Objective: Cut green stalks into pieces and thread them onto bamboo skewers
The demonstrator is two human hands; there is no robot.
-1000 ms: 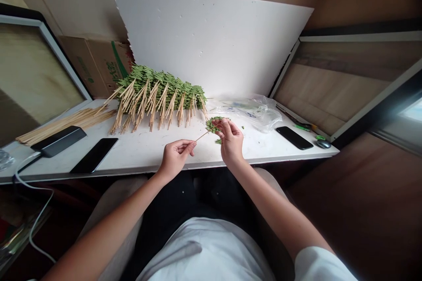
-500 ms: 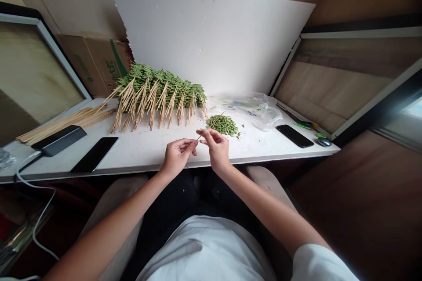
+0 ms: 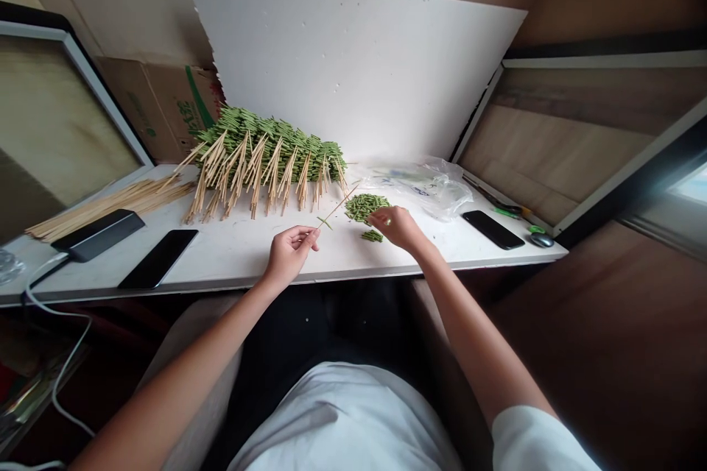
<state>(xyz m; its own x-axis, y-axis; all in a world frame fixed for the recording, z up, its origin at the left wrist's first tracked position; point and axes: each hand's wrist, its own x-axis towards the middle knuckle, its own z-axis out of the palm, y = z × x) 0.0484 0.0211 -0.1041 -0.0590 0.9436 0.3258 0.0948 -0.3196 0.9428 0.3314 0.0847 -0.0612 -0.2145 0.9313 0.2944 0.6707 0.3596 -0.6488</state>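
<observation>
My left hand (image 3: 290, 254) pinches the lower end of a thin wooden skewer (image 3: 341, 204), which slants up to the right above the table. One short green bean piece (image 3: 325, 222) sits crosswise on the skewer, just beyond my fingertips. My right hand (image 3: 395, 227) is at the right edge of a pile of cut green bean pieces (image 3: 364, 206), its fingers bent and drawn together; whatever is between them is hidden. A small separate cluster of bean pieces (image 3: 372, 235) lies below those fingers.
Behind my left hand, many skewered green beans (image 3: 276, 136) are stacked, sticks towards me. Loose skewers (image 3: 115, 204), a black box-shaped device (image 3: 99, 235) and a phone (image 3: 159, 259) lie left. A plastic bag (image 3: 436, 188), another phone (image 3: 493, 229) and a mouse (image 3: 541, 239) lie right.
My right hand has left the skewer and moved right to the bean pile. A bean piece now shows on the skewer in my left hand, and a small cluster shows beside the pile.
</observation>
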